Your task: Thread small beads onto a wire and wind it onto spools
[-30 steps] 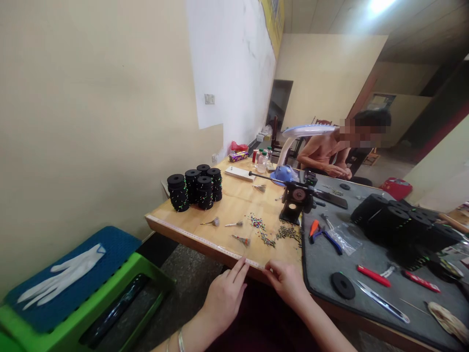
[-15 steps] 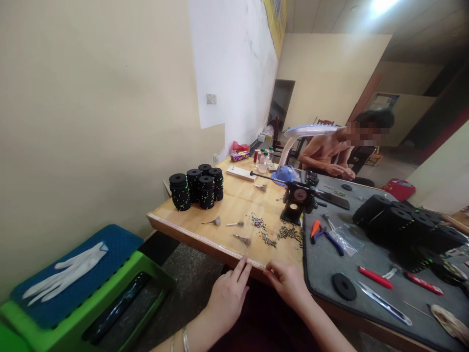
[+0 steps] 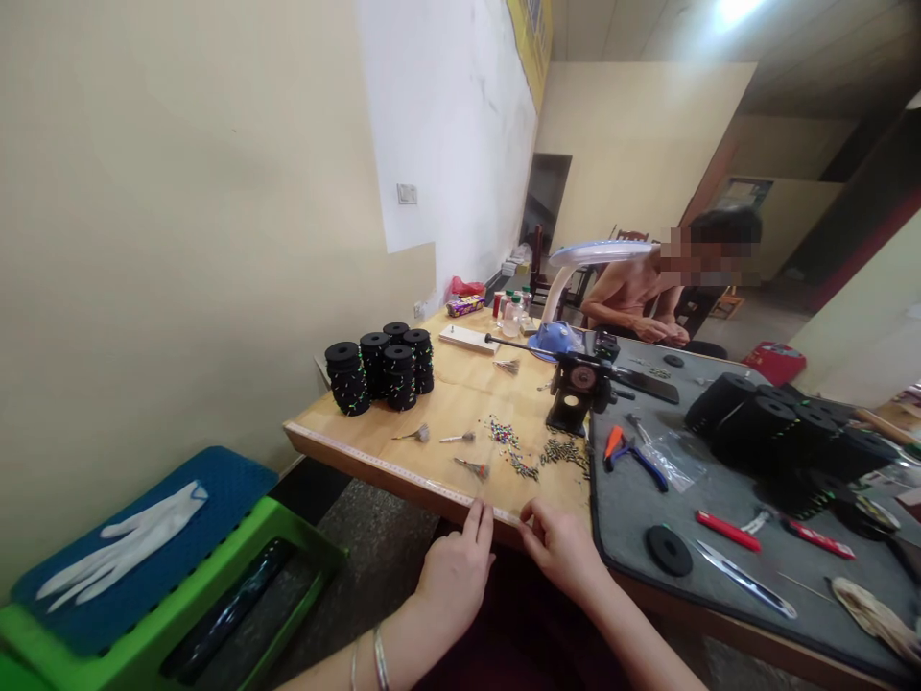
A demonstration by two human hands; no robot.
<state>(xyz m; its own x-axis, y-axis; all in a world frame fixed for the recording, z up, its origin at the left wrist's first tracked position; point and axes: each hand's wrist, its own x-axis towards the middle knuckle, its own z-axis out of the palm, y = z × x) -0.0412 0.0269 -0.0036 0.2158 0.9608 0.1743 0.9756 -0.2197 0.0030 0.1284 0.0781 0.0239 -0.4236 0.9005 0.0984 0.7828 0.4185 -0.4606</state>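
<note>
My left hand (image 3: 457, 566) rests at the wooden table's front edge, two fingers stretched out and lying on the measuring tape (image 3: 403, 470) fixed along it. Just to the right, my right hand (image 3: 565, 547) has thumb and forefinger pinched together at the same edge; whatever sits between them is too small to make out. Beyond my fingers lie a small bundle with orange and grey bristle-like strands (image 3: 473, 468), a pile of coloured beads (image 3: 504, 432) and a heap of dark, brassy little pieces (image 3: 565, 453).
Black foam spools (image 3: 350, 379) stand at the table's left. A black clamp device (image 3: 576, 384) stands beside the grey mat (image 3: 633, 528), which bears pliers (image 3: 633, 459), scissors-like metal tweezers (image 3: 748, 578) and more spools (image 3: 748, 422). Across the table sits another person (image 3: 640, 297).
The view has shifted slightly, so most things appear a little further left. Both my hands stay at the table edge in nearly the same pose.
</note>
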